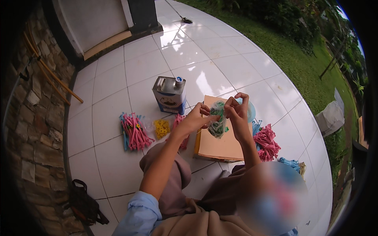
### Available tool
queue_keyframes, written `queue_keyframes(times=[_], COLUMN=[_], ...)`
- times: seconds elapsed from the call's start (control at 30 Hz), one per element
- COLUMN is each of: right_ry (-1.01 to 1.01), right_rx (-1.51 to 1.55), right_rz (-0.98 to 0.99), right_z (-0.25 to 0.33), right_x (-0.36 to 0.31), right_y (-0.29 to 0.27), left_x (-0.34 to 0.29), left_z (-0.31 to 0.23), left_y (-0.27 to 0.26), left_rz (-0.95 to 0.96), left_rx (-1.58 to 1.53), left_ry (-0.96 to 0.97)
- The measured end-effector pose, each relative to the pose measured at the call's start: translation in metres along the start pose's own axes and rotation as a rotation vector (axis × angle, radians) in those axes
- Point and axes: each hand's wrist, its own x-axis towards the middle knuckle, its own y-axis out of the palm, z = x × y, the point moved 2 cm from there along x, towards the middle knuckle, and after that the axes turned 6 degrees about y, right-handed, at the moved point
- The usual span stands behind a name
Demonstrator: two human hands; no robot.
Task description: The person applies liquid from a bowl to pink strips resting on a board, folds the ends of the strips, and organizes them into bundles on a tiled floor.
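A clear plastic bag (217, 129) of small green pieces hangs between my hands, above a cardboard box (214, 148). On its left side, my left hand (195, 120) is closed on the bag with thumb and fingers. My right hand (238, 114) has bent fingers, and its thumb and fingertips meet the bag's upper right edge; whether they also pinch a small piece cannot be made out. A small green piece (226, 129) shows beside the bag, over the box top. Partly hidden behind my right hand is a light blue round dish (251, 111).
A metal can (170, 95) stands beyond the box. Left are pink bundled strips (136, 133) and a bag of yellow pieces (162, 129). More pink strips (267, 142) and blue strips (289, 163) lie right. A dark bag (86, 204) rests by the stone wall.
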Motion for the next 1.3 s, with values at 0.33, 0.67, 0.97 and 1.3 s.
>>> queue_keyframes(times=[0.33,0.67,0.97,1.3], right_ry=[-0.038,-0.476,-0.432,-0.379], right_rx=[-0.651,-1.236,-1.426,-1.673], right_rz=[-0.125,0.031,-0.080,-0.242], right_z=[0.004,-0.010,-0.008,-0.017], right_x=[0.000,-0.004,-0.008,-0.009], right_y=[-0.002,0.017,0.020,0.021], left_x=[0.008,0.017,0.014,0.014], left_z=[0.007,0.014,0.010,0.011], left_y=[-0.006,0.004,0.017,0.028], left_rz=[-0.275,-0.276,-0.232,-0.286], left_rx=[0.330,0.028,0.088,0.111], left_ry=[0.387,0.340,0.574,0.679])
